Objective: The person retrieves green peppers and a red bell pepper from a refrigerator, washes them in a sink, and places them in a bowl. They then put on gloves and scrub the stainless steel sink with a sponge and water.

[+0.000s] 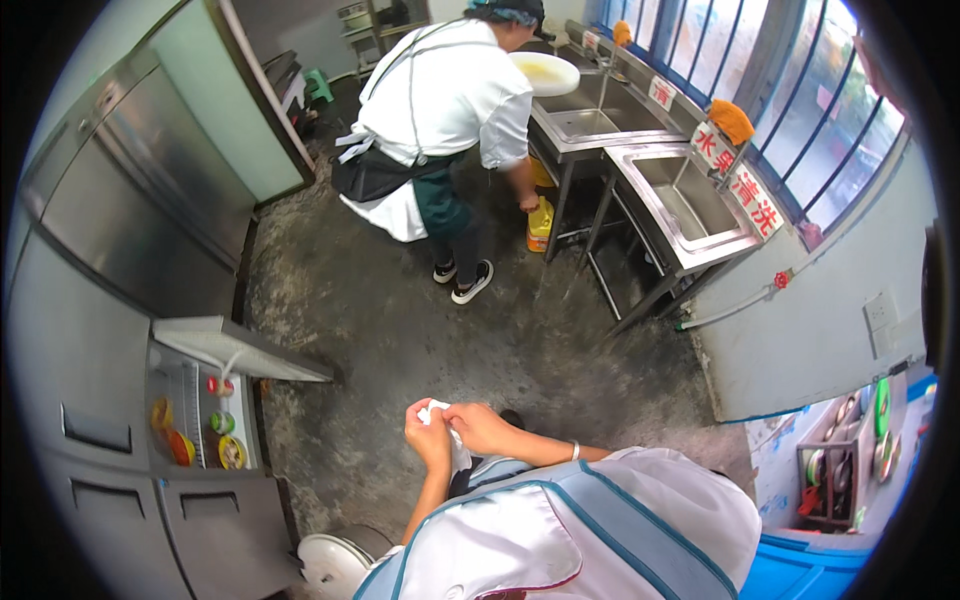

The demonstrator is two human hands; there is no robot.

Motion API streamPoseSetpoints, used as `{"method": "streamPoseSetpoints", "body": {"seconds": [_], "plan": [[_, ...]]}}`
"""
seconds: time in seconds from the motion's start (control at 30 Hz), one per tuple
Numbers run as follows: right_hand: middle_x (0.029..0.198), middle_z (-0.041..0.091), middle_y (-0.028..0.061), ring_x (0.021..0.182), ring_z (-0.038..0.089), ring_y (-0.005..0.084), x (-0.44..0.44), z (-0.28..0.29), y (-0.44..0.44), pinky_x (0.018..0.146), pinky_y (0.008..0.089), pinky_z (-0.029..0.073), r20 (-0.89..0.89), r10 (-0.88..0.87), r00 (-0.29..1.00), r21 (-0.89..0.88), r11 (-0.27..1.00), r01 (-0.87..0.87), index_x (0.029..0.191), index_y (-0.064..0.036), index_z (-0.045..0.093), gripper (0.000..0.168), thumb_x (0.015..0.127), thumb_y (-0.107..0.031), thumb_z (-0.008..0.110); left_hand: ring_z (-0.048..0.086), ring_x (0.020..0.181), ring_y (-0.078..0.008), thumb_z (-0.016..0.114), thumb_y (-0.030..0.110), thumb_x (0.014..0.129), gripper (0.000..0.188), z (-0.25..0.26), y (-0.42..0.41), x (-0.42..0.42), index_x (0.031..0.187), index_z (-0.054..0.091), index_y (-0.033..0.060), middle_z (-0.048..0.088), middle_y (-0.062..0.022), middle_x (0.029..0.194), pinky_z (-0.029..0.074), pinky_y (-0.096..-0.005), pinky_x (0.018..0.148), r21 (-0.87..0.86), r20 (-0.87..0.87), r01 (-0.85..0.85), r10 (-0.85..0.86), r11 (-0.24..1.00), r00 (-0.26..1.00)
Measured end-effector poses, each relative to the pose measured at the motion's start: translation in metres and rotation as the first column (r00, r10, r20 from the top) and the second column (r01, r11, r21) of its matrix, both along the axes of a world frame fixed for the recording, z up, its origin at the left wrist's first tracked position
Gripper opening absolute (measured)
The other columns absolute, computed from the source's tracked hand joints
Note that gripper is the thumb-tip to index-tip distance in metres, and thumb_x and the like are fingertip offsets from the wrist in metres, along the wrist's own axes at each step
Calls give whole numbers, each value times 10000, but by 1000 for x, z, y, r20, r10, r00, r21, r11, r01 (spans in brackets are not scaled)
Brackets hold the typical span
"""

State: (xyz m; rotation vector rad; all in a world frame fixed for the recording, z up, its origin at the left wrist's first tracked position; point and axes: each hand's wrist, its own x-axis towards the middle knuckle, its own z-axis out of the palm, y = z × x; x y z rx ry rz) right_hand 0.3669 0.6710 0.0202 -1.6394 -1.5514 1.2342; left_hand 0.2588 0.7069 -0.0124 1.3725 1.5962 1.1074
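Note:
A crumpled white tissue or cloth (458,448) is bunched between my two hands in front of my body. My left hand (426,435) grips it from the left side, fingers curled around its top. From the right, my right hand (480,429) pinches the same white piece, and a loose end hangs below the fingers. A light band circles my right wrist. Both hands are held above the dark concrete floor (375,330), touching nothing else. Whether the piece is paper or fabric, I cannot tell.
A co-worker (450,97) bends by the steel sinks (694,199), one hand on a yellow jug (539,225). A refrigerator door (240,349) stands ajar at left, jars (222,422) inside. Near my left side is a white-lidded bin (330,562). A utensil rack (829,480) hangs at right.

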Motion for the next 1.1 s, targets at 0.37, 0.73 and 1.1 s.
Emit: {"method": "streamPoseSetpoints", "body": {"seconds": [0.37, 0.73, 1.1], "plan": [[1081, 582, 98, 1009, 546, 160, 41, -19, 78, 883, 297, 429, 35, 47, 998, 262, 963, -55, 1127, 18, 527, 270, 885, 8, 407, 615, 743, -232, 591, 51, 781, 183, 40, 62, 60, 955, 595, -3, 647, -147, 857, 481, -336, 678, 187, -183, 174, -140, 967, 973], [932, 611, 190, 889, 585, 249, 66, -21, 128, 753, 355, 448, -148, 69, 987, 155, 987, -45, 1074, -14, 559, 286, 817, -136, 537, 654, 640, -254, 655, 23, 777, 142, 44, 101, 59, 917, 646, 3, 648, -171, 771, 490, -299, 568, 612, -272, 454, -366, 648, 890], [829, 524, -44, 676, 467, 38, 43, -39, 154, 553, 200, 384, -754, -333, 566, -73, 899, 431, 1075, -54, 546, 262, 895, -244, 527, 649, 643, -250, 655, 73, 788, 112, 56, 112, 54, 892, 657, 33, 649, -152, 762, 481, -298, 556, 539, -94, 387, -403, 748, 910]]}}
